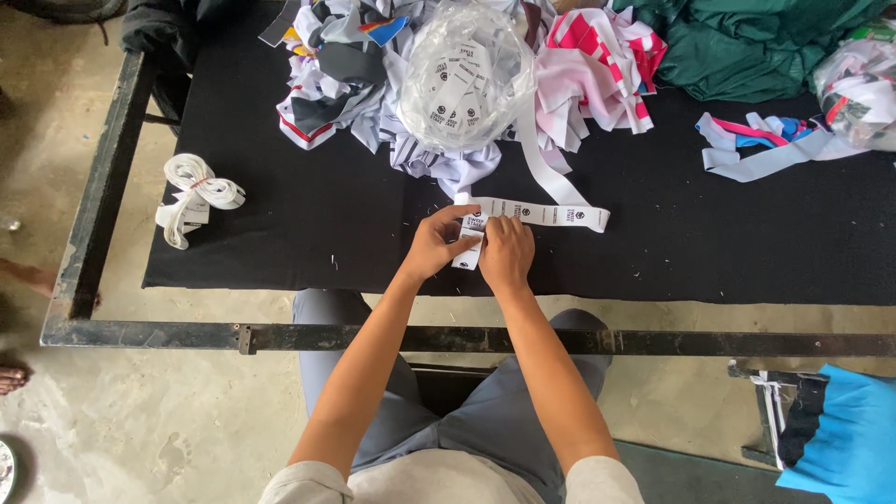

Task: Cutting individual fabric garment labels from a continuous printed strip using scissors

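A white label strip [551, 214] with dark printed marks lies across the black cloth [308, 215] on the table. My left hand [434, 245] pinches the strip's near end from the left. My right hand [507, 252] presses on it from the right, fingers curled, and a short piece of strip hangs down between both hands. Just beyond my hands sits a clear plastic bag [464, 79] stuffed with white labels.
A pile of coloured fabric scraps [597, 75] and green cloth [747, 47] fills the far side. White and pink strips [761, 154] lie at right. A bundle of white tape [191, 191] rests at the cloth's left edge. The table's black metal frame [280, 336] runs near my knees. A blue item [840, 439] sits low right.
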